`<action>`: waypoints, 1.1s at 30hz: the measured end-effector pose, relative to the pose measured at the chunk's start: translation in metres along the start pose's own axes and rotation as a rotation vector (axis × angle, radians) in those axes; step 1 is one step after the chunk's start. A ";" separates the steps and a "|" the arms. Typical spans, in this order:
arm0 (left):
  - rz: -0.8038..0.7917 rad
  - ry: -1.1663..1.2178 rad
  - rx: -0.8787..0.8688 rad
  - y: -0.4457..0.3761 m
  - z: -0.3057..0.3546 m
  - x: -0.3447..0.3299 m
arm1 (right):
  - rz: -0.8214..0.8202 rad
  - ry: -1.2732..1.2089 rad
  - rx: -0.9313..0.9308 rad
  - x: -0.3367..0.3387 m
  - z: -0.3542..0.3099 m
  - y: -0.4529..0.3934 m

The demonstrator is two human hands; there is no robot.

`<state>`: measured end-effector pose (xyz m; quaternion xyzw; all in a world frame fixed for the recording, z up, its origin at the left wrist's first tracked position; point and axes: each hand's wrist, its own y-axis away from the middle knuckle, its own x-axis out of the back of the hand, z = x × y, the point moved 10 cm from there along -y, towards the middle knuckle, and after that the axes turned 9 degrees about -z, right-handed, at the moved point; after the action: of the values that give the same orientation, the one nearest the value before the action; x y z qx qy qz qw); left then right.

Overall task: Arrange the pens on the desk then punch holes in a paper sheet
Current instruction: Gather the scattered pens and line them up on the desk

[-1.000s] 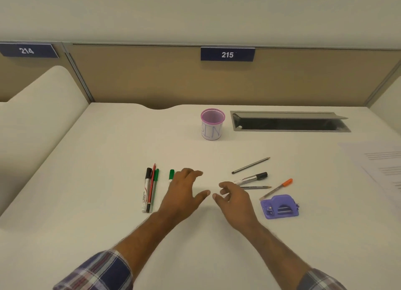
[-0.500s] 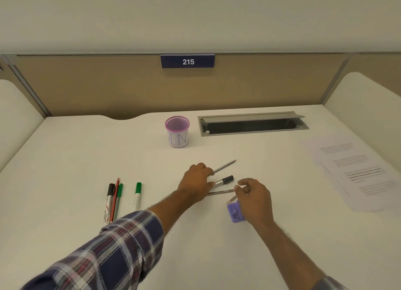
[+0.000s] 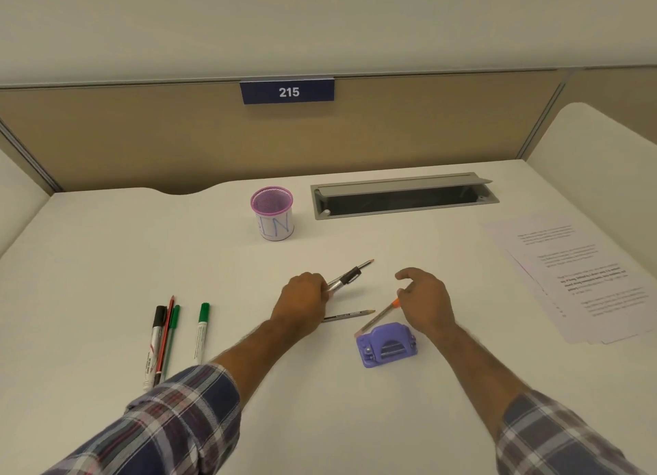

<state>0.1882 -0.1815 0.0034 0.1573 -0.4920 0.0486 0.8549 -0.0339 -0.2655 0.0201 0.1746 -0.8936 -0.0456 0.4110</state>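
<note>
My left hand (image 3: 302, 300) is closed around a silver marker with a black cap (image 3: 345, 278), lifted off the desk; a grey pencil (image 3: 363, 264) lies just behind it. My right hand (image 3: 425, 297) hovers with curled fingers beside the orange-tipped pen (image 3: 378, 314), which leans on the purple hole punch (image 3: 386, 345). Another grey pencil (image 3: 350, 315) lies between my hands. At the left lie a black marker (image 3: 154, 343), a red pencil (image 3: 165, 336), a green pen (image 3: 172, 327) and a green marker (image 3: 202, 332). Printed paper sheets (image 3: 583, 279) sit at the right.
A purple mesh pen cup (image 3: 272, 213) stands at the back middle. A grey cable tray with its lid open (image 3: 403, 195) is set into the desk behind. A tan partition with a "215" label (image 3: 287, 91) closes the back.
My left hand has closed on the silver marker and raised it. My right hand has come off the hole punch and shifted up beside the orange-tipped pen.
</note>
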 end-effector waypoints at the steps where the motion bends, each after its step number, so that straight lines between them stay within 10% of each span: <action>1: 0.010 0.024 -0.001 0.001 -0.002 0.003 | -0.043 0.055 0.017 -0.002 0.000 -0.005; 13: -0.028 0.049 -0.149 0.009 0.000 -0.004 | -0.272 0.506 0.254 -0.017 0.000 -0.031; 33: 0.035 -0.024 0.116 0.011 -0.013 -0.015 | -0.228 -1.025 -0.017 0.034 -0.001 -0.035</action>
<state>0.1883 -0.1657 -0.0128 0.1985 -0.5014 0.0899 0.8373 -0.0442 -0.3101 0.0370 0.2226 -0.9550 -0.1767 -0.0851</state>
